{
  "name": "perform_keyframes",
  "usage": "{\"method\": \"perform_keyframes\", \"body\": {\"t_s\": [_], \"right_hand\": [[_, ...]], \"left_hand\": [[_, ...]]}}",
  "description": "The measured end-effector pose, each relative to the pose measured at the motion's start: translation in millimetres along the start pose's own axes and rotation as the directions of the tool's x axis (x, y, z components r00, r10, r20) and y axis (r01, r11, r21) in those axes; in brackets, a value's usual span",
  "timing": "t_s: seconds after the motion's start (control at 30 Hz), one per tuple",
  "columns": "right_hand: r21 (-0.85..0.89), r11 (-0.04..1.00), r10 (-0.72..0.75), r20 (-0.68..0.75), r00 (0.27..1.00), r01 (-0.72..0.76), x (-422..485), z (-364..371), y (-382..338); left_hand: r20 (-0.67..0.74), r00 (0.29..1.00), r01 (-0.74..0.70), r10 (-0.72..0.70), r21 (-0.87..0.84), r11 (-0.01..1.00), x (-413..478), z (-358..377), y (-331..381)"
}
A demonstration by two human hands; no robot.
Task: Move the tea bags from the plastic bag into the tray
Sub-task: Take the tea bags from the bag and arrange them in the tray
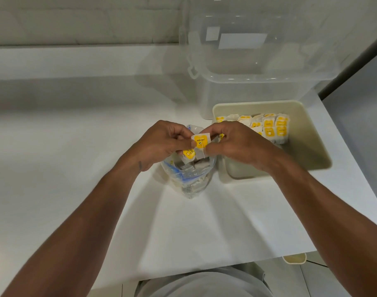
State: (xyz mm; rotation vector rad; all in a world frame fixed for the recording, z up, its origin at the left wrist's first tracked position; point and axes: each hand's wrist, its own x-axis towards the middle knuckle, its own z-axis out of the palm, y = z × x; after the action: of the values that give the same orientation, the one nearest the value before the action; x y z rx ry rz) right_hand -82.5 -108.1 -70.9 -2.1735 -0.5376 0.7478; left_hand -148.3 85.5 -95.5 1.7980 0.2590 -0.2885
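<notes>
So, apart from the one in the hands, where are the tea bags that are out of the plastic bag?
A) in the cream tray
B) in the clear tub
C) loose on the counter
A: the yellow-labelled tea bags stand in rows at the far end of the cream tray, right of the plastic bag.

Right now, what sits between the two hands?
In the head view, a tea bag with a yellow label, pinched by the left hand and right hand, above the plastic bag.
</notes>
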Motion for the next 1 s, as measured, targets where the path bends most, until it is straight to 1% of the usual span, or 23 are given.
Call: {"method": "perform_keyframes", "body": {"t_s": [0.07,0.1,0.13,0.17,0.2,0.23,0.27,0.33,0.37,0.4,0.43,0.47,0.5,0.53,0.57,0.6,0.67,0.7,0.73,0.8,0.83,0.93,1.0], "right_hand": [[-0.020,1.000,-0.023,-0.039,0.999,0.022,1.7,0.9,2.2],[-0.088,0.995,-0.045,-0.073,0.996,0.039,2.7,0.7,4.1],[-0.161,0.986,-0.062,-0.101,0.993,0.045,3.7,0.2,5.5],[-0.208,0.977,-0.066,-0.118,0.991,0.041,4.4,-0.4,6.4],[-0.209,0.978,-0.049,-0.112,0.993,0.025,4.4,-1.4,6.6],[-0.154,0.988,-0.023,-0.071,0.997,0.012,3.6,-2.5,5.7],[-0.067,0.998,-0.001,0.007,1.000,0.002,1.5,-3.3,3.0],[0.106,0.994,-0.004,0.196,0.981,-0.017,-5.0,-5.2,-5.2],[0.180,0.983,-0.023,0.268,0.963,-0.026,-7.3,-6.2,-9.8],[0.239,0.970,-0.043,0.301,0.953,-0.032,-8.4,-6.3,-13.4],[0.274,0.961,-0.053,0.290,0.956,-0.029,-7.8,-5.1,-15.2],[0.263,0.964,-0.040,0.231,0.972,-0.023,-3.9,-2.8,-13.4],[0.194,0.981,-0.019,0.131,0.991,-0.007,1.2,-0.3,-10.1],[0.095,0.995,-0.001,0.026,1.000,-0.001,5.0,1.9,-7.5],[0.037,0.999,0.008,-0.034,0.999,-0.007,7.4,3.4,-5.5],[0.049,0.999,0.017,-0.030,0.999,-0.015,8.3,3.9,-4.8],[0.155,0.988,0.006,0.081,0.997,-0.019,6.0,4.2,-7.5],[0.168,0.986,-0.005,0.108,0.994,-0.013,5.0,5.3,-8.6],[0.127,0.992,-0.008,0.092,0.996,-0.004,5.6,6.4,-7.6],[-0.071,0.997,-0.025,-0.037,0.999,0.022,8.6,6.8,-3.9],[-0.100,0.995,-0.018,-0.061,0.998,0.012,8.8,5.8,-1.9],[0.077,0.997,0.013,0.028,1.000,-0.015,4.2,0.9,-1.5],[0.061,0.998,-0.020,0.031,0.999,0.018,2.1,-1.2,-1.6]], "left_hand": [[0.045,0.999,-0.004,0.003,0.018,1.000,0.2,-1.4,-1.9],[0.048,0.999,-0.001,-0.002,0.051,0.999,1.8,-2.1,-4.0],[0.017,1.000,-0.002,0.000,0.140,0.990,4.4,-3.1,-6.5],[-0.039,0.999,-0.005,0.017,0.284,0.959,6.4,-4.1,-8.6],[-0.099,0.994,0.005,0.043,0.437,0.899,7.1,-4.4,-9.8],[-0.152,0.986,0.026,0.072,0.556,0.831,5.8,-3.4,-8.6],[-0.187,0.978,0.043,0.091,0.609,0.792,4.6,-2.4,-7.3],[-0.220,0.970,0.046,0.100,0.572,0.819,6.1,-3.3,-9.6],[-0.225,0.969,0.037,0.100,0.536,0.843,6.1,-3.9,-9.8],[-0.214,0.972,0.022,0.094,0.483,0.875,5.7,-4.9,-9.0],[-0.182,0.980,-0.006,0.079,0.373,0.928,5.3,-6.2,-7.4],[-0.125,0.991,-0.028,0.055,0.204,0.979,3.7,-7.3,-4.5],[-0.060,0.998,-0.024,0.027,0.041,0.999,1.2,-7.2,-1.2],[-0.028,0.999,-0.016,0.015,-0.035,0.999,-0.7,-6.4,0.9],[-0.046,0.999,-0.018,0.017,-0.022,1.000,0.0,-5.5,0.4],[-0.097,0.995,-0.023,0.029,0.064,0.998,2.9,-5.2,-2.3],[-0.174,0.984,-0.006,0.045,0.219,0.976,5.8,-5.8,-6.7],[-0.170,0.985,0.004,0.032,0.207,0.978,4.7,-6.5,-6.7],[-0.142,0.990,0.007,0.013,0.136,0.991,3.3,-6.8,-5.8],[-0.065,0.998,0.023,-0.024,-0.024,0.999,-1.3,-7.0,-2.0],[-0.046,0.999,0.026,-0.029,-0.061,0.998,-3.0,-6.8,0.7],[-0.093,0.995,0.024,-0.022,0.022,0.999,-0.7,-9.0,-0.9],[-0.112,0.993,0.031,-0.027,0.039,0.999,-0.5,-11.1,-3.3]]}}
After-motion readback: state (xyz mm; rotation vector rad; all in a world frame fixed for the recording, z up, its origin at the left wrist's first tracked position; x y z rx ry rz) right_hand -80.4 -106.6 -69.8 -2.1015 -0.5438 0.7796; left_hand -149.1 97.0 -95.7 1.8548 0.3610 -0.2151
